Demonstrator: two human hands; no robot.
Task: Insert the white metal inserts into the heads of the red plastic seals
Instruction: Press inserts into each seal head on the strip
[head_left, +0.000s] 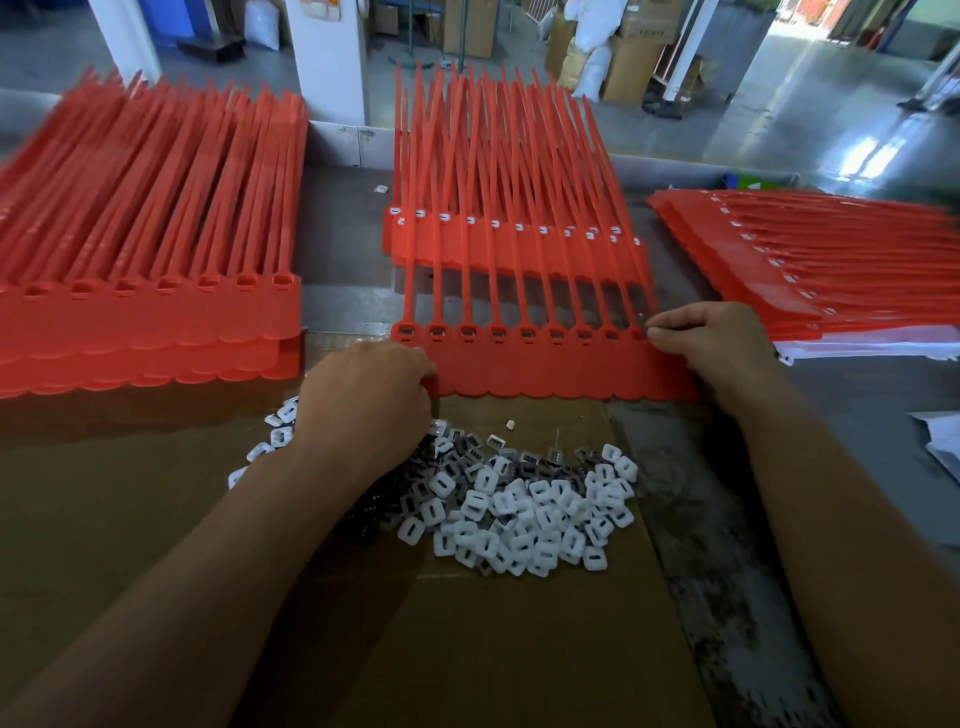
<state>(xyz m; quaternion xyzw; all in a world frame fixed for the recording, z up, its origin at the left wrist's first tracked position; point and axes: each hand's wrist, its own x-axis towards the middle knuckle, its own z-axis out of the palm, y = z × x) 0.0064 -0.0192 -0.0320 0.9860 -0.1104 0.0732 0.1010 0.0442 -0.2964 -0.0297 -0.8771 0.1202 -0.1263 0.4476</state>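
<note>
Seal strip (545, 369), gripped at its ends by left hand (369, 395) and right hand (722, 343), is apparently being positioned; white inserts (519, 514) between the forearms are likely needed next.

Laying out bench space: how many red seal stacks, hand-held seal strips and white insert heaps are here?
Red seal stacks: 3, left stack, middle stack, right stack
Seal strip between left hand and right hand: 1
White insert heap: 1
Total: 5
</note>
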